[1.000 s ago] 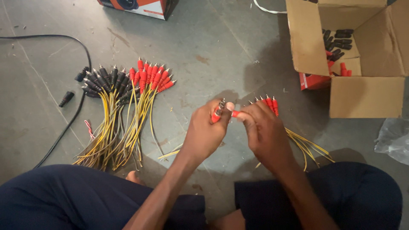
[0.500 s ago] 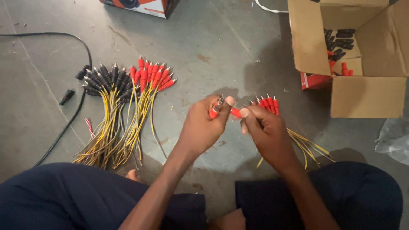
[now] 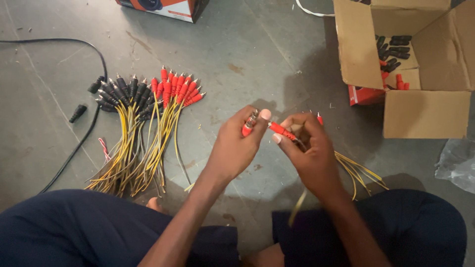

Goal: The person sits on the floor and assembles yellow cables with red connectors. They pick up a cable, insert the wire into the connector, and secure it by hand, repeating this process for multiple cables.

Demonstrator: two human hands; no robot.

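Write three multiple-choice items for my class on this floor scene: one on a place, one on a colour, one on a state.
1. Where is the cardboard box?
A. Upper right
B. Lower left
C. Between the knees

2. What colour are the wires of the bundle on the floor?
A. Blue
B. Yellow
C. White

3. How is the box?
A. Taped shut
B. Crushed flat
C. Open

Key: 1 A, it sits at the top right, beyond the right hand. 2 B, yellow leads run down from red and black plugs. 3 C, its flaps stand open, showing plugs inside. The left hand holds a red plug.
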